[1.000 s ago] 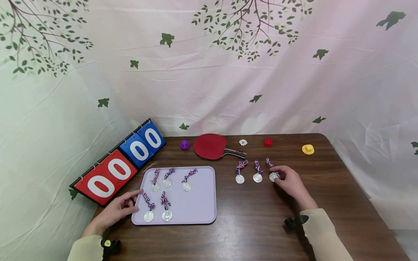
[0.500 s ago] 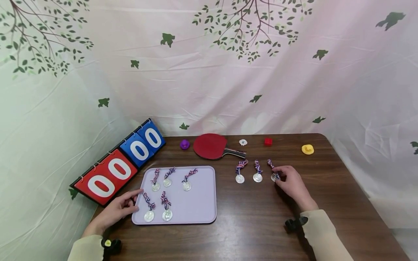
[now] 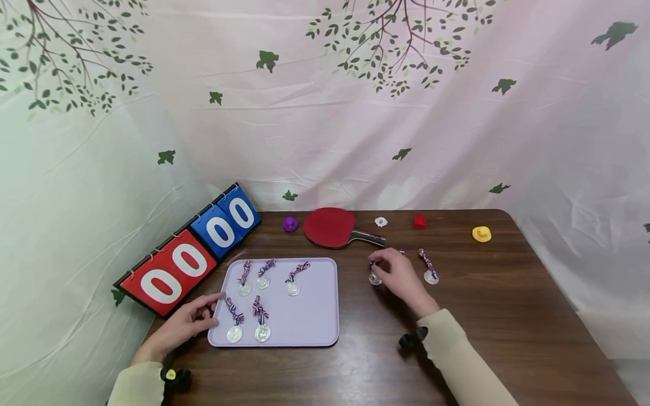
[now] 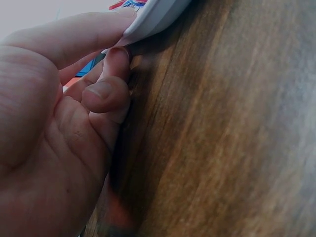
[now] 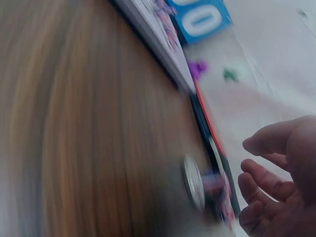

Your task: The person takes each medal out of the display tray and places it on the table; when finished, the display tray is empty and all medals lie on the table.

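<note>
My left hand (image 3: 179, 326) holds the left rim of a lilac tray (image 3: 315, 332), thumb and fingers at its edge. Several silver medals with knotted striped ribbons lie in the tray, among them a medal (image 3: 262, 332) near its front. My right hand (image 3: 406, 282) is over the table beside the leftmost loose medal (image 3: 375, 278). In the right wrist view its fingers (image 5: 264, 182) are spread and apart from a blurred medal (image 5: 193, 182). Behind that hand the middle medal is mostly hidden. To its right lies another medal (image 3: 430, 276).
A red and blue flip scoreboard (image 3: 188, 254) stands left of the tray. Along the back lie a purple duck (image 3: 290, 224), a red table tennis bat (image 3: 329, 228), a small white piece (image 3: 381, 222), a red block (image 3: 420, 221) and a yellow duck (image 3: 481, 234).
My right hand has left the rightmost medal, which now lies in full view on the table, and moved left to the leftmost one. The left hand stays at the tray.
</note>
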Tool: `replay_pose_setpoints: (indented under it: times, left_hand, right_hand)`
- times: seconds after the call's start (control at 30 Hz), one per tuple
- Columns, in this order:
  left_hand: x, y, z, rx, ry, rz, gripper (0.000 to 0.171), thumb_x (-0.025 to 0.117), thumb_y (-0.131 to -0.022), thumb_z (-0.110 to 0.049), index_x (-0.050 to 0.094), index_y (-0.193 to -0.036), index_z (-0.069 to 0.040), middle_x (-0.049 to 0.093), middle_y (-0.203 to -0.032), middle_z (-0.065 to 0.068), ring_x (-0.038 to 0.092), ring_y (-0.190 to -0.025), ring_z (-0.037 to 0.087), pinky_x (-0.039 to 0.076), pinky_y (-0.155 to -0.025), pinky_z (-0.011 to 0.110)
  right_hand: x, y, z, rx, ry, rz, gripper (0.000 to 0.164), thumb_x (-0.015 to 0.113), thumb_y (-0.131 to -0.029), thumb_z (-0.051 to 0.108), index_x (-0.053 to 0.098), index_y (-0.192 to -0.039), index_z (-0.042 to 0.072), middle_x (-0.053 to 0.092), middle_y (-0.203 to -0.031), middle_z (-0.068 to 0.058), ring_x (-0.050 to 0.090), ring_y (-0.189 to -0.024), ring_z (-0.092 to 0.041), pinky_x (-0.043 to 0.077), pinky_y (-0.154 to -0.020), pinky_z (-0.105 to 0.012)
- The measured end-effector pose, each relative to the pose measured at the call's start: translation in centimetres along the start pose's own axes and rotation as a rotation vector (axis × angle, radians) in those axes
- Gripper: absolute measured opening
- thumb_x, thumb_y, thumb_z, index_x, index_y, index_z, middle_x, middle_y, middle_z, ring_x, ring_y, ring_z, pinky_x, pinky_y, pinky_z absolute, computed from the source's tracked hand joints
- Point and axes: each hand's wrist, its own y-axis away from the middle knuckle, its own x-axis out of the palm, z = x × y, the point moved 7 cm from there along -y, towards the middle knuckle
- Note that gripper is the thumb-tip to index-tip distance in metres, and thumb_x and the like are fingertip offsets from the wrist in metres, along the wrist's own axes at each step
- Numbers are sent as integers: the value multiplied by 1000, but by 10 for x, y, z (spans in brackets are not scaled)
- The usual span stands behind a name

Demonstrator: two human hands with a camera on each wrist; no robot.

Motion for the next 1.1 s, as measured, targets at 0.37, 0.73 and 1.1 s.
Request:
replay_pose_setpoints:
  times: [0.37, 0.73, 1.1]
  left_hand:
    - [1, -1, -1, 5, 6, -7, 62, 73, -84, -33, 46, -139, -35, 52, -101, 13, 51, -92, 27, 48, -65, 27]
    - [0, 0, -1, -1, 2, -8, 61, 72, -84, -33, 46, -139, -35, 52, -101, 12, 51, -92, 27, 48, -66, 27]
    - [0, 1, 0, -26, -4, -23, 63, 73, -83, -33, 46, -140, -35, 52, -102, 12, 50, -93, 27, 48, -67, 27]
  right_hand:
    - [100, -19, 81, -140, 11, 268, 18, 66, -85, 12, 69, -102, 17, 61, -95, 4, 58, -85, -13, 47, -74, -28]
    - [154, -17, 125, -251, 252, 464, 41, 66, -90, 29, 60, -130, 28, 54, -108, -5, 49, -94, -17, 43, -83, -32]
    - [170, -23, 139, -305, 367, 381, 26, 67, -90, 27, 70, -115, 29, 55, -101, -2, 49, -93, -14, 46, -76, -30]
